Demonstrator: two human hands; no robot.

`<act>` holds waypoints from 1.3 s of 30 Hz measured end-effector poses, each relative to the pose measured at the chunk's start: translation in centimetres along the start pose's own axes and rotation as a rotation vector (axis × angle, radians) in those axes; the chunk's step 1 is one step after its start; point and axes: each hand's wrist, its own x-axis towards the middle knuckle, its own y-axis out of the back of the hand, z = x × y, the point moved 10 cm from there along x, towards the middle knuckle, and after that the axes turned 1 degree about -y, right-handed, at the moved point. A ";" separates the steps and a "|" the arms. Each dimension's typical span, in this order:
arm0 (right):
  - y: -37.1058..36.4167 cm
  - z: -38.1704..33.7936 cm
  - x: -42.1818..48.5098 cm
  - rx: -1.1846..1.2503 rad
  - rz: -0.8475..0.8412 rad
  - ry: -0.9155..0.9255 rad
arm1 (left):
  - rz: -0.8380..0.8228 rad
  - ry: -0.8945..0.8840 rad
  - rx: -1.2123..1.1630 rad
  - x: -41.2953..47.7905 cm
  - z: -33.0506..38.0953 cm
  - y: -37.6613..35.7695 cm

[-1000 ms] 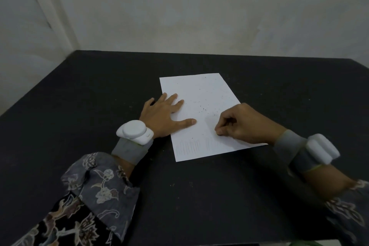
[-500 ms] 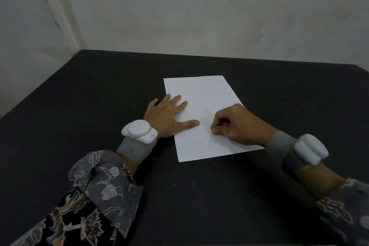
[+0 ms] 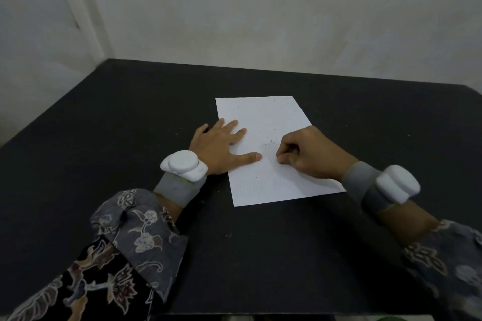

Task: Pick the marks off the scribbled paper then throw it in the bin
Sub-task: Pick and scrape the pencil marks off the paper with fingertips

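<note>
Paper (image 3: 263, 122) is lying flat near the middle of the dark bench (image 3: 109, 138), carrying faint scribbles (image 3: 257, 186) at its near edge and loose dark specks (image 3: 270, 141) mid-sheet. Left hand (image 3: 221, 148) is pressing it down, fingers spread flat, while right hand (image 3: 310, 155) is resting fingers curled with tips pinching at the surface; whether they are holding anything cannot be told. Picking appears under way; binning is not yet due, and no bin is showing.

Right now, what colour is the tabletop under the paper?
Black, matte; the table shows best in the head view, around the white paper.
</note>
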 end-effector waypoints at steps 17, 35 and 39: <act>-5.0 -7.9 -1.6 0.040 -0.092 0.255 | 0.009 -0.027 0.031 -0.2 0.3 0.1; -5.1 -7.0 -1.8 0.130 -0.142 0.192 | 0.023 -0.033 0.014 -0.2 0.5 -0.1; -4.0 -3.3 -0.3 0.513 0.003 -0.008 | 0.066 -0.039 -0.005 0.1 0.1 -0.1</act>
